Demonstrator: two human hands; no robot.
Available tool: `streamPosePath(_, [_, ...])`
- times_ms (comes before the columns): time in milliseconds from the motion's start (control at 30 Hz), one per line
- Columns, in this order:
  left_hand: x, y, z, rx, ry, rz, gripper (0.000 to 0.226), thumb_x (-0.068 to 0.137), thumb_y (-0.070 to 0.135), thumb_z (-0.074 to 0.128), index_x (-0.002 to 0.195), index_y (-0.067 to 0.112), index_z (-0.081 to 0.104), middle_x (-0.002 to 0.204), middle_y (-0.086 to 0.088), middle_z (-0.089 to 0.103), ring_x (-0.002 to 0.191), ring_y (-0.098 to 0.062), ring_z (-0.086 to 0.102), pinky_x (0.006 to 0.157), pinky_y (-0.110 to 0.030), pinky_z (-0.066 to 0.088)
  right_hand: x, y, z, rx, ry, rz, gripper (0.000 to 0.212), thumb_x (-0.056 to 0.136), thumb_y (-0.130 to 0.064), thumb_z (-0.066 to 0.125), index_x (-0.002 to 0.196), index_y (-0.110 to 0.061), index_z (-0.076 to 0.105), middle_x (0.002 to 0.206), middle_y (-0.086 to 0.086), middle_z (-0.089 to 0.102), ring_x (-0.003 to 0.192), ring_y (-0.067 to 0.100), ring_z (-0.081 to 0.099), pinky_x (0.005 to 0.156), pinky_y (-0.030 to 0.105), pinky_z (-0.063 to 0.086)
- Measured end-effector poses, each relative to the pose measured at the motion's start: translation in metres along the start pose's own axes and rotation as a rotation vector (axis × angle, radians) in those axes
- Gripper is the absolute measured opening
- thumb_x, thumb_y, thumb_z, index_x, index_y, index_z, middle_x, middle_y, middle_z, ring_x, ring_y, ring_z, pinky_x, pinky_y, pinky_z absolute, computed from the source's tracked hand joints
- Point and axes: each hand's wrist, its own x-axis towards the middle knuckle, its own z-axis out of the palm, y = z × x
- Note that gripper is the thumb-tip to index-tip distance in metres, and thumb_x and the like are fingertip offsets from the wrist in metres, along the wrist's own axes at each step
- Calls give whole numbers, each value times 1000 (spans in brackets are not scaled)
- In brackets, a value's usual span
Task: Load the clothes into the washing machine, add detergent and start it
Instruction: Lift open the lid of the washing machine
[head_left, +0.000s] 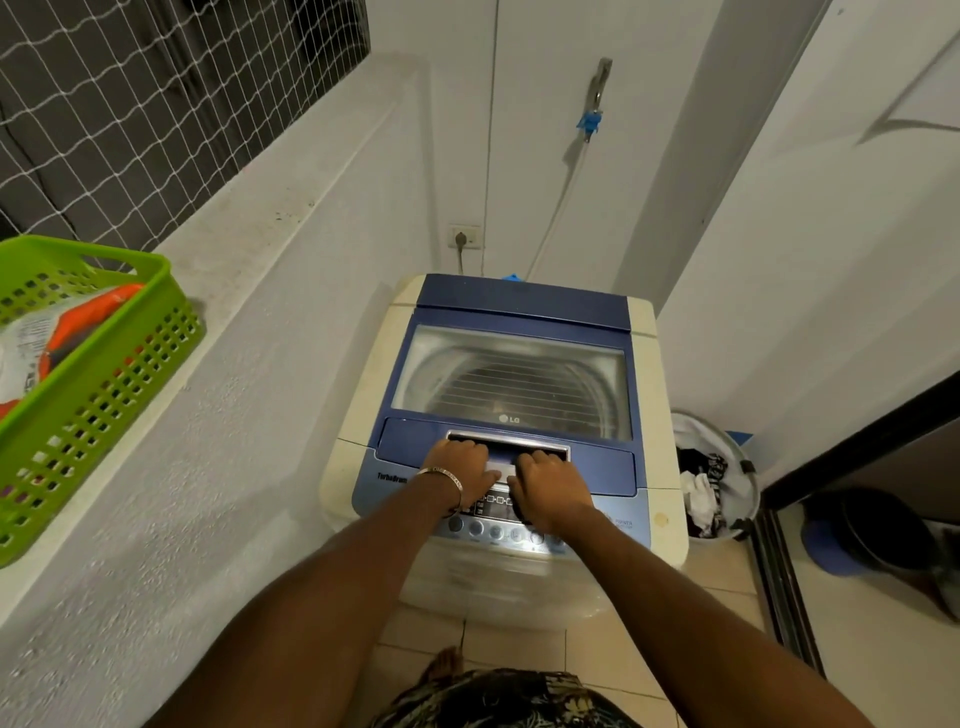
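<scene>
A top-loading washing machine (644, 395) in cream and blue stands ahead, its blue lid (519, 312) with a clear window lying flat. Through the window the drum shows. My left hand (460, 467) and my right hand (550, 480) both sit at the silver lid handle (506, 447), fingers curled into its recess. Below my hands lies the control panel (493, 532) with round buttons. A round laundry basket (714, 478) with dark and white clothes stands on the floor right of the machine. A detergent bag (47, 338), orange and white, lies in a green basket (98, 384) on the left ledge.
A white ledge (218, 322) runs along the left under a netted window. A tap (592, 119) with a hose and a wall socket (465, 236) are behind the machine. A dark doorway with a blue bucket (831, 545) opens at the right.
</scene>
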Motion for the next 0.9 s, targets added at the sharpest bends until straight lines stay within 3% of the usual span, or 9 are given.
streamPosePath(233, [1,0,-18,-4,-67,18,48,87,57,47,103,14,60,107,-8,66,99,-26,60,94,-38,43,4,-2,-17,23,11,9,44,99,-45,32,116,-11,54,118,12,62,106,30,58,87,40,43])
streamPosePath(433, [2,1,-70,-24,-187,67,52,85,59,48,100,12,65,100,-9,68,90,-26,61,77,-33,44,13,-1,-45,-24,138,21,49,100,-48,27,106,-14,62,101,11,71,91,31,65,81,40,45])
streamPosePath(567, [11,1,-110,-70,-284,88,48,85,62,49,79,15,61,80,-9,60,69,-20,51,63,-29,40,25,3,-76,28,178,49,55,99,-50,27,92,-16,69,87,10,70,78,28,66,69,37,50])
streamPosePath(733, [30,-9,-152,-106,-268,104,49,82,66,49,82,18,59,83,-4,60,71,-18,51,64,-30,39,43,12,-117,88,203,39,58,99,-48,26,77,-13,66,72,7,64,66,22,61,65,36,53])
streamPosePath(900, [43,-17,-189,-190,-136,86,52,81,68,50,66,19,51,67,0,48,61,-16,43,58,-29,32,66,20,-161,75,256,26,56,98,-47,28,71,-12,63,68,6,59,69,24,59,64,36,49])
